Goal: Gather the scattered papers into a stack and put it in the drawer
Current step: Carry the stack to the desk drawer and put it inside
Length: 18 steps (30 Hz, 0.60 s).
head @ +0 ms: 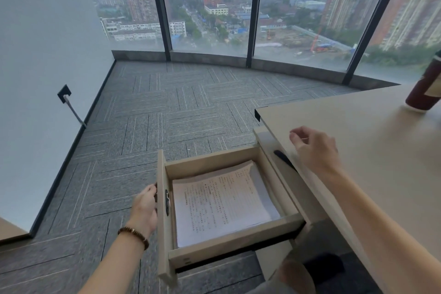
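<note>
A stack of printed white papers (222, 200) lies flat inside the open wooden drawer (238, 237), which is pulled out to the left of the desk (372, 150). My left hand (145, 207) grips the outer face of the drawer front (162, 217), fingers curled round its handle side. My right hand (315, 150) hovers over the desk's left edge, above the drawer, with fingers loosely curled and nothing in them.
A dark red cup (426, 86) stands at the desk's far right. Grey carpet tiles (167, 114) cover the floor left of the drawer. A wall socket with a cable (64, 94) is on the left wall. Tall windows run along the back.
</note>
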Tool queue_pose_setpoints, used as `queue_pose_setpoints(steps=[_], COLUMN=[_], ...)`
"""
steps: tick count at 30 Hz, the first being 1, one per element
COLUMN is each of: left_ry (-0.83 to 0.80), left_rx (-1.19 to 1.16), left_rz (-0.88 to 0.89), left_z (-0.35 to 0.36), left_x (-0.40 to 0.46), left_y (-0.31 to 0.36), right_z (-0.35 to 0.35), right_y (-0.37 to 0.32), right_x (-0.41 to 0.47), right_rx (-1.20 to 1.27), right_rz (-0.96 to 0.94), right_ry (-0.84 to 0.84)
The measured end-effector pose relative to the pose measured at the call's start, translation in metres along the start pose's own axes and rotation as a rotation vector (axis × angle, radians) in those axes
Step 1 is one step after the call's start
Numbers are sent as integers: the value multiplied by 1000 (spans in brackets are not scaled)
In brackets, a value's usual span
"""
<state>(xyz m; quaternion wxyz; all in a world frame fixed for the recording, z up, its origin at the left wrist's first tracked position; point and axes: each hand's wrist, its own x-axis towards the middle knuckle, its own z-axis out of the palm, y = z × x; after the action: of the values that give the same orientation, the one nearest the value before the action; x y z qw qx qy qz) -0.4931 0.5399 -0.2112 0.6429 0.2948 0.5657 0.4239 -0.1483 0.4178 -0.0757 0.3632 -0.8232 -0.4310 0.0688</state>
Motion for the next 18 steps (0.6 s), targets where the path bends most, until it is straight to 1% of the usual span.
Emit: queue_pose_setpoints(steps=[2, 4, 6, 8, 12, 18], left_ry=[10, 33, 42, 52, 10, -43], left_rx=[-17, -19, 5, 34, 24, 69], left_rz=[-64, -124, -140, -131, -142, -132], left_z=[-2, -1, 0, 1, 11, 51], left_x=[4, 7, 6, 8, 10, 6], left_y=[-2, -6, -9, -12, -15, -27], right_z=[-6, -6, 1, 7, 13, 12], right_y=[16, 31, 46, 54, 60, 61], right_x=[6, 12, 18, 22, 25, 26], right_rx=[-138, -279, -419, -495, -557, -515], right_rz=[-16, -31, -38, -34, -63, -51], right_ry=[-5, -60, -104, -125, -146, -141])
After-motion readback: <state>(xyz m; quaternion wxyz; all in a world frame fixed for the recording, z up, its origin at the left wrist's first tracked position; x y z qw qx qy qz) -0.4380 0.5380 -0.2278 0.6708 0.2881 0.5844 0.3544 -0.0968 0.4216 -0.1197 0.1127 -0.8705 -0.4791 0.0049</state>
